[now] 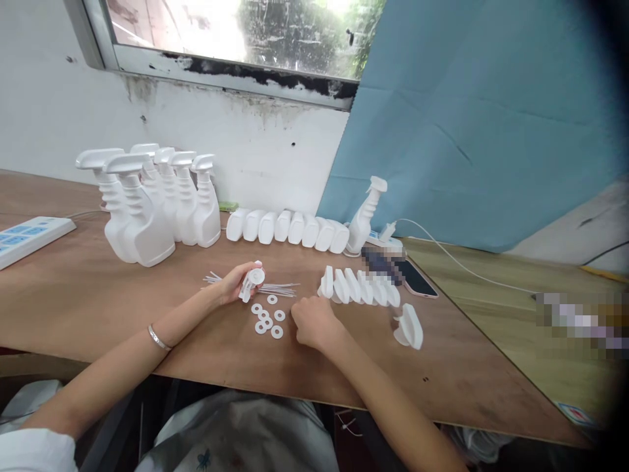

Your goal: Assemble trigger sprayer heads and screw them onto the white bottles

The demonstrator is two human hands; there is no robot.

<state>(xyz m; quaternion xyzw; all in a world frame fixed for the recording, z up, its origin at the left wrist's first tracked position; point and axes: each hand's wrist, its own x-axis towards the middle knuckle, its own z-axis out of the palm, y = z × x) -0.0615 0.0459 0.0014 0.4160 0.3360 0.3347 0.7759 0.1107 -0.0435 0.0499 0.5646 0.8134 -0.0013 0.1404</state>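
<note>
A white trigger spray head [253, 278] is gripped in my left hand [232, 283], its round collar tipped toward me. Thin white dip tubes [281, 290] lie on the table behind and beside that hand. My right hand [314, 321] rests low over the tabletop with its fingers curled together, close to the white ring gaskets [264, 314]. Its fingertips are turned away, so what they hold, if anything, is hidden. Beyond it stands a row of white spray heads [361, 287], and one more spray head [409, 326] sits apart at the right.
Assembled white spray bottles [142, 223] stand at the back left, and another spray bottle [362, 223] at the back right. Between them lies a row of white bottles [295, 228]. A phone [417, 278], a cable [457, 263] and a power strip [37, 236] are on the brown table [206, 347].
</note>
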